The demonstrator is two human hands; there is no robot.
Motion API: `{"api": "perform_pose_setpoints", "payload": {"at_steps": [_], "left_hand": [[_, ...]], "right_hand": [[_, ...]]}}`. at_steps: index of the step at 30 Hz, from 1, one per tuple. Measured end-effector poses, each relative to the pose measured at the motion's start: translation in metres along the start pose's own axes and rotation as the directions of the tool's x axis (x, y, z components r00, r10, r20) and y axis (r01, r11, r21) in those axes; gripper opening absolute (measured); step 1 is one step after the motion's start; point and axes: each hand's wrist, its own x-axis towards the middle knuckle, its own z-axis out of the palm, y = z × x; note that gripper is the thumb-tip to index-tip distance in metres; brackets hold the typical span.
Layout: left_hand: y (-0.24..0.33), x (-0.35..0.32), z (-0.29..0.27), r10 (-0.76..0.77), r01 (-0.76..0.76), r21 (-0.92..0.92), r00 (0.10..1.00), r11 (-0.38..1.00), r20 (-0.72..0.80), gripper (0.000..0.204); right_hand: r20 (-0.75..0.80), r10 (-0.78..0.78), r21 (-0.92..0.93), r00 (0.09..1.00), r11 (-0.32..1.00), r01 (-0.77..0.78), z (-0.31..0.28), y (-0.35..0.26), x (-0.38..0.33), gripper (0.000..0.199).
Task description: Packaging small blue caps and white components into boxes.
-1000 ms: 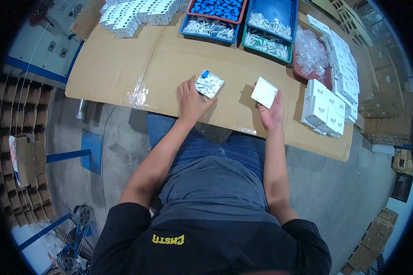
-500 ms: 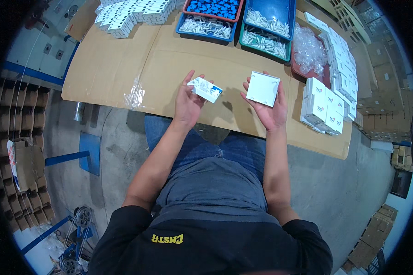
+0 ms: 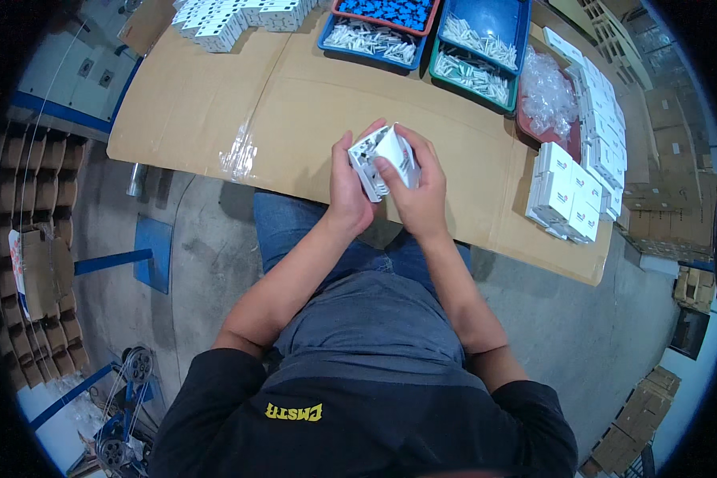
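Just above centre: pinching white cover (image 3: 394,149) in right hand (image 3: 424,191), cradling white housing (image 3: 362,156) in left hand (image 3: 349,195); apparently joining them, needing aligned edges next.

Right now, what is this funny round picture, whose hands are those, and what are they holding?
There's no robot here, just a person. A wide camera on their head looks down, so straight edges seem bent. The left hand and right hand hold two white parts close together. In front is a table covered with brown cardboard. On it, trays hold small blue pieces, white sticks and clear plastic. White stacks stand at the right and far left.
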Motion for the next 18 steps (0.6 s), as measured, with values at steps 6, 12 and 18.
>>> {"api": "perform_pose_setpoints", "payload": {"at_steps": [6, 12, 18], "left_hand": [[0.001, -0.007, 0.004, 0.057, -0.059, 0.114, 0.998, 0.992, 0.029, 0.061], [-0.002, -0.011, 0.009, 0.104, -0.117, 0.135, 0.99, 0.984, 0.099, 0.062], [-0.002, -0.014, 0.015, 0.116, -0.129, 0.161, 0.989, 0.979, 0.086, 0.064]], "right_hand": [[0.03, -0.138, -0.158, 0.99, 0.977, 0.141, 0.009, -0.002, -0.007, 0.058], [0.012, -0.186, -0.195, 0.982, 0.963, 0.185, 0.008, -0.004, -0.007, 0.062], [0.021, -0.203, -0.175, 0.979, 0.963, 0.204, 0.007, -0.003, -0.008, 0.064]]}}
